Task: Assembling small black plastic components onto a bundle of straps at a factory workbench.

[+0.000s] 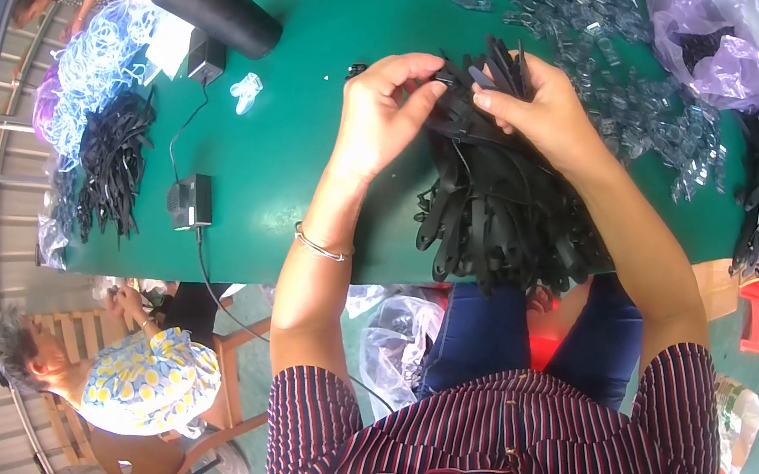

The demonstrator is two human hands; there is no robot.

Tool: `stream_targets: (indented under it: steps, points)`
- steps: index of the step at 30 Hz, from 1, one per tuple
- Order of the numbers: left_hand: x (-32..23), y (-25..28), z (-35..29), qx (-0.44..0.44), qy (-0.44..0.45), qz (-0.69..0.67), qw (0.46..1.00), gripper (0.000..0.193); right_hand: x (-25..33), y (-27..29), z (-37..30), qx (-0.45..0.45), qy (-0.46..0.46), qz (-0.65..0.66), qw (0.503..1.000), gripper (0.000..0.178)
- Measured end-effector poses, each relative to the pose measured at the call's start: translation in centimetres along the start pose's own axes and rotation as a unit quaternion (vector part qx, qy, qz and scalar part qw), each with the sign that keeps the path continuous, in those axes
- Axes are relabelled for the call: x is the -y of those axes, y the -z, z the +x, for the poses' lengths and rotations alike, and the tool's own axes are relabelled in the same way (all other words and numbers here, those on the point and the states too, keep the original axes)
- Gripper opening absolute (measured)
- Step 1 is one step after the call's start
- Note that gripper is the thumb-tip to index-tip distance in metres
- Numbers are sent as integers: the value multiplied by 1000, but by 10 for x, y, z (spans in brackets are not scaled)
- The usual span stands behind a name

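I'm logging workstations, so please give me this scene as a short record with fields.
Left hand: pinching a small black piece
Right hand: holding flat black strips
Near edge: pile of black straps
Far right: clear plastic pieces, purple plastic bag
Left side: black bottle, blue-and-white cords
Surface: green table
Nearby: seated person, lower left

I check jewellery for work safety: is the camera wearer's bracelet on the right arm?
No, the bracelet circles the left forearm, and the right forearm is bare.
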State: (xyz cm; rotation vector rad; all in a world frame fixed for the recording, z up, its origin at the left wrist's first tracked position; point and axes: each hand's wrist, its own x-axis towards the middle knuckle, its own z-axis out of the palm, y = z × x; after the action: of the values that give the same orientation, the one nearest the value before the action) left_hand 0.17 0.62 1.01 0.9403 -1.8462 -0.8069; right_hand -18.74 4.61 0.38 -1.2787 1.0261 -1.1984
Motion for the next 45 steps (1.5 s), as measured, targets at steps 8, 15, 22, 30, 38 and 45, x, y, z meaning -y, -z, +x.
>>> stream_targets:
  steps: [8,15,22,30,38,45]
  points:
    - [-10,-12,-7,71,13,-49,996,20,1,-3,-1,-19,31,-4,999,18]
    - [-8,-8,-6,125,48,-133,982,20,1,-4,-2,-23,51,0,998,14]
    - [-14,-6,-6,131,76,-150,977,21,5,-3,-5,-31,44,-48,997,15]
    - [-11,-7,-7,123,39,-119,984,22,6,-4,-6,-26,61,-52,996,20]
    - [-15,-12,-7,82,0,-66,994,19,5,-2,-5,-17,76,-48,996,20]
    - [-13,-13,-8,85,14,-97,992,18,4,-2,-6,-11,52,-7,999,19]
